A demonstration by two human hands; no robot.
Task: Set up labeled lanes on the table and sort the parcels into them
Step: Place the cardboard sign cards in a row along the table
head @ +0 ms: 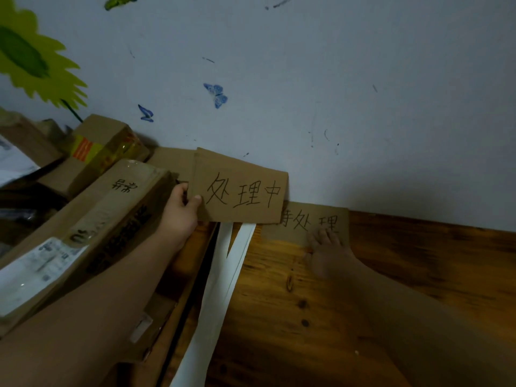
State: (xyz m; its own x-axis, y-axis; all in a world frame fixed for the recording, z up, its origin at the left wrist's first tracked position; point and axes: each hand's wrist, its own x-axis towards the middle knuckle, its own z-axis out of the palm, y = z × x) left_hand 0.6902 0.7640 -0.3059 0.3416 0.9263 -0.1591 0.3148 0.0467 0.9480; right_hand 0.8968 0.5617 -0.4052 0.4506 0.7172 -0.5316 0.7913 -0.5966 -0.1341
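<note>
Two labels noted at the table (349, 303)'s back edge. My left hand (181, 210) pinches the held label (243, 191) by its left end, long axis along the wall, overlapping the standing label (315, 222); my right hand (326, 252) presses that one, fingers straight.

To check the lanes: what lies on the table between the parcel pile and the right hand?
In the head view, white paper strips lie there, then bare wooden table.

The pale grey painted wall (349, 93) above the left hand (180, 216) bears blue butterfly stickers (216, 94); the brown wooden table (279, 303) underlies the right hand (326, 251).
</note>
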